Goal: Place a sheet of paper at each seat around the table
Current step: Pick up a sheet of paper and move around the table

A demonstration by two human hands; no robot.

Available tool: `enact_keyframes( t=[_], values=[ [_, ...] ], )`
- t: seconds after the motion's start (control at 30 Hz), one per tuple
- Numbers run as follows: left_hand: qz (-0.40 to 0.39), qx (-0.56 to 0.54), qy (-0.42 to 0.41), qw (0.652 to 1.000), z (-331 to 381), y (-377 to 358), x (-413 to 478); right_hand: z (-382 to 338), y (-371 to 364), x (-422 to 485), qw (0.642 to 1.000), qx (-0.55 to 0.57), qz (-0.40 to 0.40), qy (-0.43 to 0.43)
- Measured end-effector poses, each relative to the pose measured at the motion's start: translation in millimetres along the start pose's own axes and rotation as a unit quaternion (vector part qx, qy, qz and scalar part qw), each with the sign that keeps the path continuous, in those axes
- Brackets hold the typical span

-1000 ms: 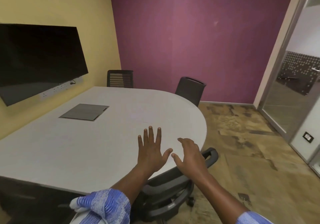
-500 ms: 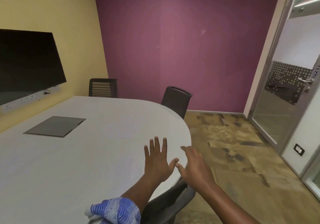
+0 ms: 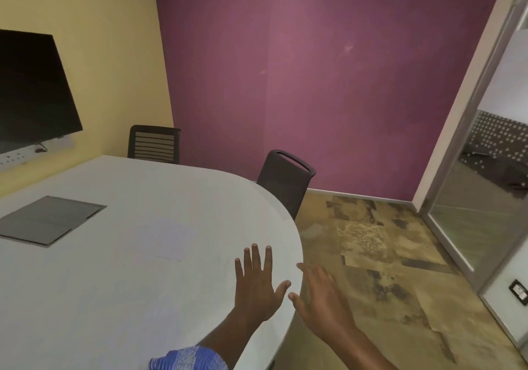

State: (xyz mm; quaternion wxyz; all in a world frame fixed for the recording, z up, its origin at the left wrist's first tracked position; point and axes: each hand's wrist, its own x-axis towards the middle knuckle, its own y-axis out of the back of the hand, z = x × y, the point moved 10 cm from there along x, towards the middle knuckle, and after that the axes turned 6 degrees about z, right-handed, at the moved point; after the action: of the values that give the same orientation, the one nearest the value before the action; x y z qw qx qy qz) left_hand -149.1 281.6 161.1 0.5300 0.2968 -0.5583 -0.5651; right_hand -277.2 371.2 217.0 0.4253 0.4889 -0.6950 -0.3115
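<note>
Purple wall (image 3: 314, 84) ahead and yellow wall (image 3: 100, 41) to the left close off a small meeting room, seen from my head camera. A dark screen (image 3: 28, 89) hangs on the yellow wall. A glass door (image 3: 485, 198) stands at the right, past a mottled brown floor (image 3: 371, 255).

Below me spreads a white table (image 3: 114, 312) with a rounded end. A grey rectangular panel (image 3: 48, 219) is set flat into its top on the left.

One sheet of paper (image 3: 174, 239) lies flat on the table, between the panel and the rounded end. It is white on white, so only its faint, slightly bluish rectangle and its thin near edge give it away. I cannot make out any print on it.

Two dark chairs stand at the far side: a slatted chair (image 3: 154, 144) by the corner and a handle-topped chair (image 3: 285, 181) at the curve.

My left hand (image 3: 257, 287) is over the tabletop near the rounded edge, palm down, fingers straight and spread, gripping nothing. My right hand (image 3: 321, 298) is just beside it at the table's rim, fingers loosely extended, also empty. The thumbs nearly meet but stay apart. Both hands are well clear of the sheet. A blue striped sleeve (image 3: 188, 358) shows at the bottom.
</note>
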Motion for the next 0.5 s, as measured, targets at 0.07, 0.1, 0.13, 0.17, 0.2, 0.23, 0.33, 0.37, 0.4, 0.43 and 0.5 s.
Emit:
enact_keyframes(
  t=[0.07,0.1,0.13,0.17,0.2,0.23,0.33,0.37,0.4,0.43,0.5],
  values=[
    [-0.006,0.001,0.013,1.000,4.8,-13.0,20.5,17.7,-2.6,24.5,1.000,0.003,-0.008,-0.002],
    [-0.011,0.007,0.015,1.000,6.9,-20.7,30.3,26.6,-5.4,36.5,1.000,0.007,-0.012,-0.003],
    [-0.014,0.013,0.019,1.000,8.6,-28.3,40.2,35.0,-9.1,48.1,1.000,0.012,-0.017,0.001],
    [-0.015,0.020,0.026,0.999,10.0,-36.1,50.9,43.4,-13.5,59.9,1.000,0.016,-0.025,0.007],
    [-0.018,0.026,0.034,0.999,12.6,-42.9,62.1,52.3,-17.6,72.2,0.999,0.017,-0.032,0.015],
    [-0.018,0.030,0.042,0.999,16.7,-49.7,73.4,62.5,-21.2,85.5,0.999,0.017,-0.037,0.022],
    [-0.022,0.030,0.064,0.997,29.2,-70.3,106.4,96.5,-28.3,126.9,0.998,0.024,-0.050,0.036],
    [-0.021,0.034,0.075,0.996,31.6,-77.5,118.0,107.3,-29.4,140.4,0.997,0.026,-0.055,0.044],
    [-0.025,0.039,0.090,0.995,33.7,-84.3,129.3,117.2,-30.5,153.9,0.996,0.028,-0.062,0.052],
    [-0.023,0.046,0.105,0.993,36.5,-89.0,141.0,126.1,-31.6,167.1,0.995,0.031,-0.071,0.061],
    [-0.024,0.057,0.132,0.989,44.4,-97.7,160.9,141.9,-33.9,191.9,0.992,0.031,-0.091,0.081]
  ],
)
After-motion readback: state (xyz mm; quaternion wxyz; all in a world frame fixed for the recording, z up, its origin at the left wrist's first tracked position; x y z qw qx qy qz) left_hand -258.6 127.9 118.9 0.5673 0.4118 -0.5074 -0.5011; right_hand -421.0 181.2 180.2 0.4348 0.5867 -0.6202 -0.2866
